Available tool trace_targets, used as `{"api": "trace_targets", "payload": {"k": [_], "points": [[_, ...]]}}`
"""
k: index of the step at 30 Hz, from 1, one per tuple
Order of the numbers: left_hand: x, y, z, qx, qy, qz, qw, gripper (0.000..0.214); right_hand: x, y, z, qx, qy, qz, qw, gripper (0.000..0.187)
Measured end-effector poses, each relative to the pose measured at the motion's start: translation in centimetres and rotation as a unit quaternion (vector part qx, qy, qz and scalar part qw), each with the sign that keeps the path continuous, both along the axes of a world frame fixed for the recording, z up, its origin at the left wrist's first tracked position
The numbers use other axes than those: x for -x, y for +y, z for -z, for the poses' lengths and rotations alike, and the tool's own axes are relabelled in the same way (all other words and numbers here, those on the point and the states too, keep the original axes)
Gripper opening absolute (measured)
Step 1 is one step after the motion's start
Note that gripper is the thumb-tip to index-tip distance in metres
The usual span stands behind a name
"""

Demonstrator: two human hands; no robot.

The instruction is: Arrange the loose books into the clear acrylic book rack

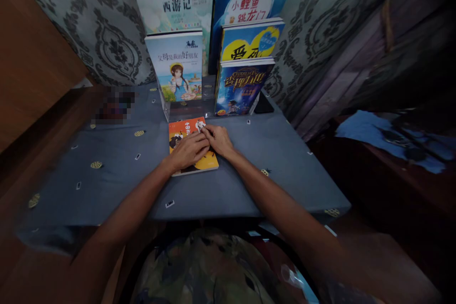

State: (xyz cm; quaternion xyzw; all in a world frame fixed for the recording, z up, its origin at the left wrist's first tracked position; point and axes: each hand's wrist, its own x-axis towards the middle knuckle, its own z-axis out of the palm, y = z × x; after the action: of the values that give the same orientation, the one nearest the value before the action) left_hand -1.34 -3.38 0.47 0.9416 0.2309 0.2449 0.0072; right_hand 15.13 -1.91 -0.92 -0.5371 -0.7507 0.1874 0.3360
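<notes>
A small paperback book with an orange and yellow cover lies closed on the cloth-covered table, in the middle of the view. My left hand rests on its cover, palm down, fingers stretched toward the right edge. At the book's upper right edge is my right hand, its fingers bent over that edge and touching the cover. The fingertips of both hands meet there, and part of the cover picture is hidden beneath them.
Behind stand several upright books, among them a light blue book and a dark blue book, on a clear stand. A black flat object lies beside them. Patterned curtains hang behind. Blue cloth lies at right.
</notes>
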Motion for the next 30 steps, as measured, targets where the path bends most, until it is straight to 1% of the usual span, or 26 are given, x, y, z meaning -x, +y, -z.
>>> {"api": "trace_targets", "payload": {"k": [12,19,22,24,27,28,30], "points": [[0.0,-0.1,-0.2,-0.001,-0.003,0.005,1.0,0.029,0.0,0.0,0.0,0.002,-0.006,0.0,1.0,0.032],[-0.1,-0.2,-0.3,-0.013,-0.008,0.013,1.0,0.028,0.0,-0.2,-0.4,0.013,-0.014,0.002,1.0,0.032],[0.3,0.1,-0.4,-0.011,0.015,0.013,1.0,0.027,0.1,-0.4,-0.6,0.015,-0.023,0.011,1.0,0.033],[0.8,0.5,-0.7,-0.002,0.037,-0.021,0.999,0.027,0.2,-0.5,-0.6,0.01,-0.017,0.027,0.999,0.033],[1.8,1.4,-1.0,0.013,0.041,-0.115,0.992,0.027,0.4,-0.2,-0.8,-0.018,-0.013,0.055,0.998,0.03],[2.2,1.7,-1.0,0.015,0.037,-0.149,0.988,0.027,0.5,0.1,-0.9,-0.036,-0.017,0.053,0.998,0.03],[2.9,2.3,-0.7,0.017,0.036,-0.21,0.977,0.03,0.6,0.6,-1.0,-0.077,-0.03,0.026,0.996,0.032]]}}
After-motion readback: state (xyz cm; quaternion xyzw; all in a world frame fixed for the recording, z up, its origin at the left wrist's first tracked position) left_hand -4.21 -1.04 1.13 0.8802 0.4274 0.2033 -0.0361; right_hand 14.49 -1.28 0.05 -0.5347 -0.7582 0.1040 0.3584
